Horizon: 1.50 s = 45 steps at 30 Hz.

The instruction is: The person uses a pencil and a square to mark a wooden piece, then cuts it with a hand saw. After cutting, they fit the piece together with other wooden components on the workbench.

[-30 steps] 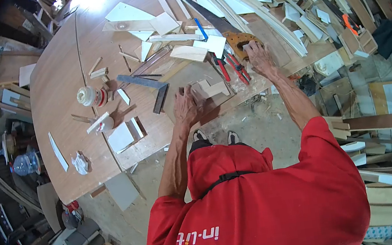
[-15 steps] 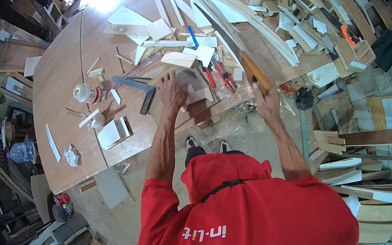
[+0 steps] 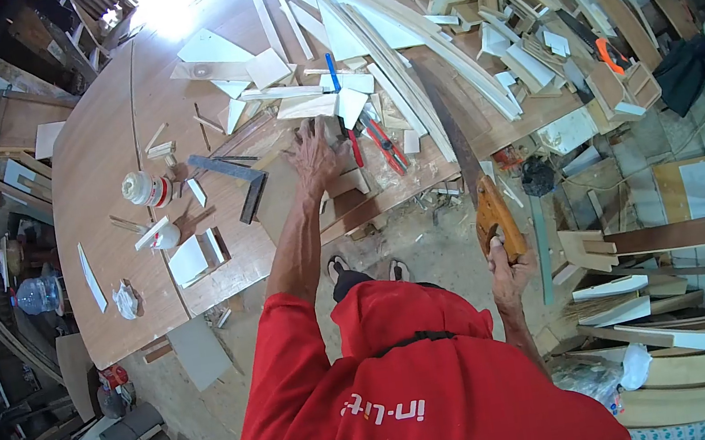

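My right hand (image 3: 511,270) is wrapped round the wooden handle of a handsaw (image 3: 499,218), at the table's right front edge. The dark blade points up and away, beside long pale strips (image 3: 390,64). My left hand (image 3: 316,158) lies spread on a board near the front edge of the brown table (image 3: 99,155). Left of it is a try square (image 3: 252,199). Just right of it lie red-handled pliers (image 3: 385,146) and a blue tool (image 3: 332,71) among white and pale offcuts (image 3: 306,107).
On the left of the table stand an open jar (image 3: 146,190) and a small white pot (image 3: 163,234). Stacked wood pieces (image 3: 517,47) fill the back right. A second saw with an orange handle (image 3: 612,57) lies there. More boards (image 3: 684,239) are at the right.
My right hand has drawn the saw back toward my body, down from the table. My left hand remains on the board, its fingers now spread wider. The view has shifted slightly.
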Tool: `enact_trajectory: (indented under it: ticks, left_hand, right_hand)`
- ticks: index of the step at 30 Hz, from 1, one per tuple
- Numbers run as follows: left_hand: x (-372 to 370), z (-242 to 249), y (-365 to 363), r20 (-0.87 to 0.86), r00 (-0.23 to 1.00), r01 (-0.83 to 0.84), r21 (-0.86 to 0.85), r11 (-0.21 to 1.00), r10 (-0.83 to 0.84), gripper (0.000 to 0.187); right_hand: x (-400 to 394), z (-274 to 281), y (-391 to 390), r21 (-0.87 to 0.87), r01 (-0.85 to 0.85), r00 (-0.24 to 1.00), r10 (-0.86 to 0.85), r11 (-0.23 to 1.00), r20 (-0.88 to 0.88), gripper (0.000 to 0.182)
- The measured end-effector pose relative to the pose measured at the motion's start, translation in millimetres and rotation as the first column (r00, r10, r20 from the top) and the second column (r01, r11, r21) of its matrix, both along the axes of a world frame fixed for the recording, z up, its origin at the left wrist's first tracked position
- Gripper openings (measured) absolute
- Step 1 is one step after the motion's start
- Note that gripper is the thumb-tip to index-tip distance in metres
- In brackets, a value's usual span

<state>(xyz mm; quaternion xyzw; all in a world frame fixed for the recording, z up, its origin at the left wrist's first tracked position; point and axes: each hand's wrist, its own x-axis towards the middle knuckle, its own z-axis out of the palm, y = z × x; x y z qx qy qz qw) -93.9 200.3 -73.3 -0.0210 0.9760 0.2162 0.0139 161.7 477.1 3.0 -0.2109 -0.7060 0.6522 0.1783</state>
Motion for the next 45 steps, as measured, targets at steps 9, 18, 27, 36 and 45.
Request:
enact_trajectory:
  ticks: [9, 18, 27, 36, 45]
  left_hand:
    - [12.1, -10.9, -17.7, 0.094, 0.989, -0.102, -0.112, 0.988, 0.113, 0.094]
    - [66.9, -10.1, -62.2, -0.218, 0.966, -0.127, 0.059, 0.99, 0.137, 0.068]
    - [151.8, 5.3, -54.3, -0.207, 0.962, -0.188, -0.014, 0.982, 0.181, 0.059]
    - [139.5, -13.6, -95.6, -0.19, 0.967, 0.172, 0.0, 0.985, -0.169, 0.06]
    - [119.4, -15.3, -132.9, -0.183, 0.869, 0.476, 0.055, 0.878, -0.459, 0.06]
  right_hand:
    - [-3.1, -2.3, 0.0, -0.014, -0.109, 0.992, 0.108, 0.994, -0.064, 0.007]
    - [13.9, 5.7, 3.4, -0.019, -0.193, 0.981, 0.193, 0.981, -0.019, 0.009]
    - [26.6, 6.5, -9.1, -0.058, -0.304, 0.953, 0.304, 0.951, -0.021, 0.011]
    - [67.3, 19.0, -49.1, -0.112, -0.234, 0.97, 0.24, 0.966, 0.038, 0.01]
    - [113.4, 15.2, -92.6, -0.082, -0.104, 0.991, 0.11, 0.991, 0.075, 0.011]
